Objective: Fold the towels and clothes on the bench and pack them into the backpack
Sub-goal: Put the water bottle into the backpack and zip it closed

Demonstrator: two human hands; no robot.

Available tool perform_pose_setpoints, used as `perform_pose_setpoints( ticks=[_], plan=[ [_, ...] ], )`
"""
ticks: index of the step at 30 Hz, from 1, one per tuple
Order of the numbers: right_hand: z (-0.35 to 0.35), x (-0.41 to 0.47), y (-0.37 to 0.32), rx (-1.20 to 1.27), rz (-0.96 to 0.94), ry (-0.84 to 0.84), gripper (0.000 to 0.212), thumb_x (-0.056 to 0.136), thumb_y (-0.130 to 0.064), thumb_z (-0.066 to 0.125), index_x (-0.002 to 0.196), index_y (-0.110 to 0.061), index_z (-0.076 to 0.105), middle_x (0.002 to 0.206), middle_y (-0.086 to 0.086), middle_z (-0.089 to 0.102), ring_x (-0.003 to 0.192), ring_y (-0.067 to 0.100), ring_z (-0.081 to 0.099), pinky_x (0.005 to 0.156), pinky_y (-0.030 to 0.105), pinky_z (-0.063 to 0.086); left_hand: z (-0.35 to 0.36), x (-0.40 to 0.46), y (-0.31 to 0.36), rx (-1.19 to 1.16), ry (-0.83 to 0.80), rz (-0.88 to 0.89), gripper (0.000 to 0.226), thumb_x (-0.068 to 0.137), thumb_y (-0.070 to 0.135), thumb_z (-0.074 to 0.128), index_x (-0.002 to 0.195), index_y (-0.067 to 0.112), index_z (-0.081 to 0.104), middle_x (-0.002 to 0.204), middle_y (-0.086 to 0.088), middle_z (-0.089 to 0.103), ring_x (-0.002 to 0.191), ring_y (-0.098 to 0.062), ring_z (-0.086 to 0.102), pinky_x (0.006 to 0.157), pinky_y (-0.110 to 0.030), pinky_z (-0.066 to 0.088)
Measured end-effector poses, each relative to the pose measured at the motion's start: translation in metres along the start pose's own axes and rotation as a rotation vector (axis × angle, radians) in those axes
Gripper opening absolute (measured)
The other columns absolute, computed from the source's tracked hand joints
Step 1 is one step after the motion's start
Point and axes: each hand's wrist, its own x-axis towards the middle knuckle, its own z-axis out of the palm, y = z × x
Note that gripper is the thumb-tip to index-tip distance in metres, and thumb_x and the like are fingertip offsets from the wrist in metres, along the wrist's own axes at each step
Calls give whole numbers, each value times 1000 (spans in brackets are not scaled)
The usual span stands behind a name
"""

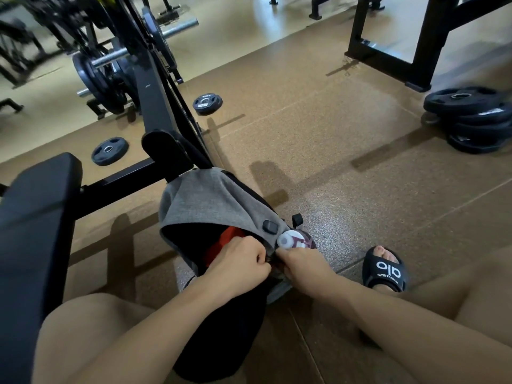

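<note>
Both hands, left hand (238,261) and right hand (302,263), pinch the backpack (210,206) opening on the floor between the knees. Red cloth (221,242) sits inside. I'd hold the edge taut and pull steadily.

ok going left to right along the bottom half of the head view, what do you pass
bench pad → grey backpack → left hand → right hand → black slide sandal
</note>
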Motion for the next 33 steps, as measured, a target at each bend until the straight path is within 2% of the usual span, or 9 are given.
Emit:
perform_pose_setpoints(
  ticks=[4, 8, 11, 14, 17, 22, 24, 28, 33],
  plan=[
    [-3, 7, 21, 36, 129, 13, 22, 97, -29, 44, 117, -24, 54, 109, 8, 67, 98, 35, 65, 75, 39, 50, -44, -10, -13, -151, 130, 15, 47, 84, 17, 67, 53, 18, 32, 44, 5, 28, 43, -9, 32, 53, -27, 33],
    [-16, 22, 36, -16, 136, -37, 28, 98, -30, 44, 125, -27, 51, 112, 8, 65, 99, 32, 64, 78, 40, 53, -63, -22, -39, -143, 159, 35, 48, 88, 15, 67, 57, 18, 30, 48, 5, 26, 44, -8, 30, 56, -30, 36],
    [-23, 23, 19, -63, 140, -83, 26, 96, -31, 50, 119, -20, 54, 114, 9, 65, 100, 31, 64, 78, 38, 53, -57, -25, -46, -172, 224, 9, 51, 88, 18, 69, 57, 19, 29, 47, 7, 26, 45, -8, 31, 56, -30, 36],
    [-37, 18, -14, -70, 24, 14, 24, 93, -37, 53, 108, -19, 52, 107, 5, 65, 98, 29, 63, 67, 34, 44, -52, -29, -39, -229, 245, 15, 49, 90, 19, 69, 58, 17, 31, 46, 5, 31, 42, -7, 38, 54, -31, 43],
    [-54, 11, -50, 6, -150, 245, 33, 92, -47, 55, 108, -19, 50, 103, 0, 65, 89, 28, 65, 60, 35, 40, -50, -31, -31, -336, 264, -25, 44, 91, 18, 66, 59, 15, 36, 46, -2, 45, 36, -8, 48, 46, -25, 45],
    [-60, 26, -76, 44, -265, 390, 24, 93, -43, 55, 102, -20, 55, 93, -4, 58, 72, 22, 63, 50, 31, 29, -53, -35, -25, -388, 278, -55, 38, 91, 15, 62, 60, 15, 40, 46, -6, 55, 36, -9, 52, 44, -21, 47],
    [-63, 34, -78, 18, -345, 400, 19, 92, -37, 59, 93, -19, 56, 84, -3, 58, 66, 23, 62, 47, 32, 29, -54, -38, -28, -382, 296, -66, 38, 91, 15, 61, 59, 15, 40, 46, -6, 55, 35, -9, 52, 43, -22, 48],
    [-74, 43, -75, 20, -401, 295, 16, 95, -34, 55, 89, -19, 51, 86, -3, 58, 76, 24, 63, 54, 38, 45, -63, -48, -53, -354, 398, -119, 39, 92, 17, 62, 60, 15, 39, 49, -8, 51, 37, -8, 50, 47, -30, 51],
    [-84, 45, -57, 124, -357, 279, 17, 96, -31, 55, 84, -21, 47, 80, -8, 50, 71, 22, 56, 56, 40, 47, -75, -51, -99, -642, 456, -245, 44, 94, 10, 63, 60, 14, 35, 44, -5, 42, 38, -16, 45, 43, -22, 40]
  ],
)
